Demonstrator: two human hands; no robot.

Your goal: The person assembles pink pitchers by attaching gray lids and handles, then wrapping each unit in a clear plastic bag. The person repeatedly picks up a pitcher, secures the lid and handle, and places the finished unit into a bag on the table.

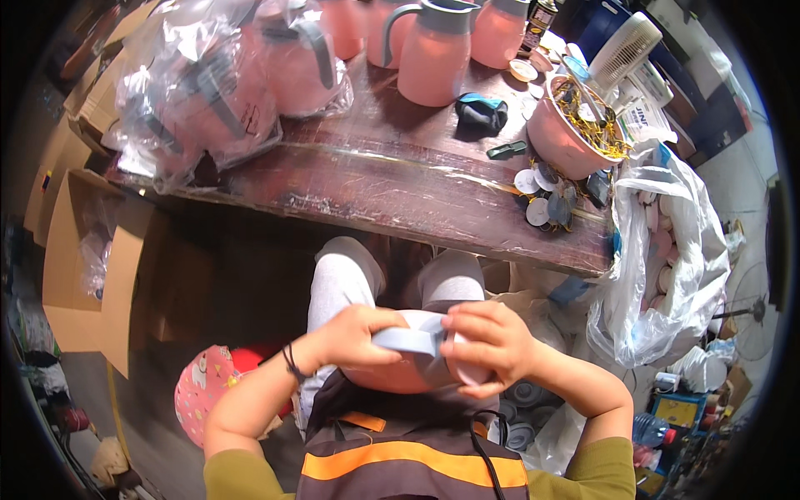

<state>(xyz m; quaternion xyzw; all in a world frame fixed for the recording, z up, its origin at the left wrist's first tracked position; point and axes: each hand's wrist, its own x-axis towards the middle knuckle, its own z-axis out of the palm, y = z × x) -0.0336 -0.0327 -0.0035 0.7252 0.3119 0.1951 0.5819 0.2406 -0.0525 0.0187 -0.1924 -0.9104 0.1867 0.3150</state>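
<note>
On my lap lies a pink jug with a grey handle, tilted over a dark apron with orange trim. My left hand is closed around the jug at its handle side. Across the other end, my right hand is closed over a round pinkish piece pressed against the jug; whether it is a lid or the base I cannot tell. Ahead on the table stands another pink jug with a grey handle and collar, among several like it.
Bagged jugs crowd the left of the dark wooden table. A pink bowl of tagged yellow strings stands at right, near loose round tags. A plastic bag of pink discs hangs beyond the right edge. Cardboard boxes stand left.
</note>
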